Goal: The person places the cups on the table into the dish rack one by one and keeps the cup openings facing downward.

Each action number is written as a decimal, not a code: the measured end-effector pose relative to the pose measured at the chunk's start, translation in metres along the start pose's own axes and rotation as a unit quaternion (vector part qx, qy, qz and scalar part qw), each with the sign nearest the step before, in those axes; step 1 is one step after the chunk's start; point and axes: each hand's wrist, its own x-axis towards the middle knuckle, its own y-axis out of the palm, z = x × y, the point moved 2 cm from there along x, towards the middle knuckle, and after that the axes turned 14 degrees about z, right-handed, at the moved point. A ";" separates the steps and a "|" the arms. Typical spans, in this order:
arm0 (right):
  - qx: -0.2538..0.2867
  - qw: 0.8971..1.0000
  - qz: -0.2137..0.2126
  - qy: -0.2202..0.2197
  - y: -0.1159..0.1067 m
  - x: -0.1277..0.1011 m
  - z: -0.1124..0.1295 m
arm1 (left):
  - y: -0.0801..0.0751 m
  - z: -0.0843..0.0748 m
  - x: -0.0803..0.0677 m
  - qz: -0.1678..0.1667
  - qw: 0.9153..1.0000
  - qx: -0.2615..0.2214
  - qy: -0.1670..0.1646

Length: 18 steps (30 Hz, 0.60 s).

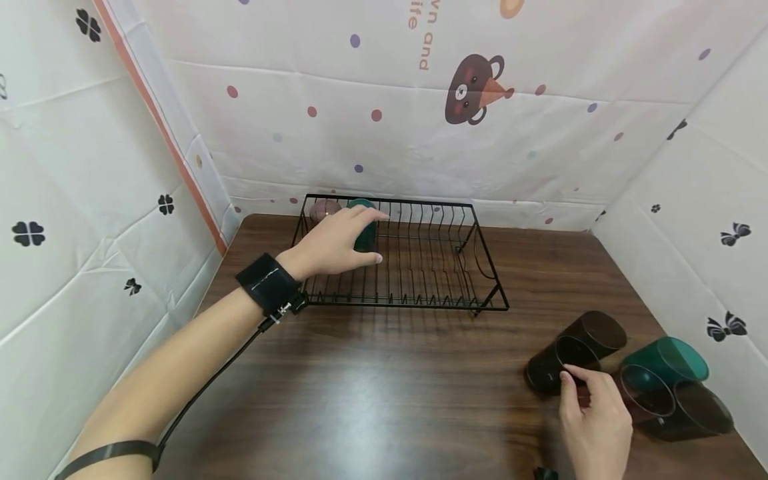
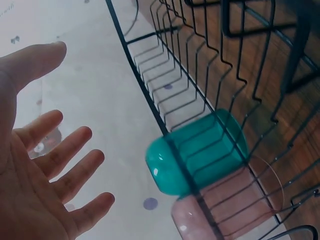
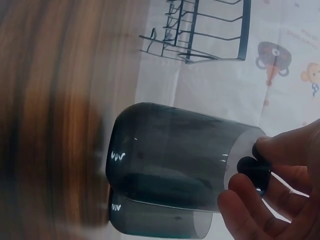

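Note:
My left hand hovers over the left part of a black wire dish rack, fingers spread and holding nothing. Beneath and beside it, a teal cup and a pink cup stand upside down in the rack, side by side. At the lower right, my right hand pinches the rim of a dark translucent cup between thumb and fingers. That cup is upright, at or close to the tabletop. A second dark cup stands right behind it.
Right of my right hand cluster a green cup, a reddish cup and another dark cup. The brown wooden table meets patterned white sheeting at the back and both sides.

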 end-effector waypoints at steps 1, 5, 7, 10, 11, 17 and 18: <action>0.003 1.000 -0.001 -0.004 0.000 0.000 0.000 | 0.000 -0.003 -0.001 0.001 1.000 0.002 0.004; 0.016 1.000 -0.005 -0.021 0.001 -0.001 0.003 | 0.001 -0.011 -0.005 -0.006 1.000 0.007 0.018; 0.022 0.999 -0.007 -0.027 0.001 -0.002 0.004 | 0.002 -0.015 -0.008 -0.008 1.000 0.006 0.024; 0.027 0.999 -0.008 -0.034 0.001 -0.003 0.006 | 0.004 -0.021 -0.012 -0.008 0.999 0.010 0.032; 0.028 0.999 -0.007 -0.035 0.002 -0.003 0.007 | 0.004 -0.022 -0.014 -0.007 0.999 0.011 0.035; 0.043 0.997 0.002 -0.056 0.006 -0.004 0.014 | 0.009 -0.032 -0.021 -0.006 0.999 0.014 0.052; 0.046 0.997 0.004 -0.059 0.006 -0.004 0.015 | 0.010 -0.033 -0.022 -0.007 0.998 0.015 0.053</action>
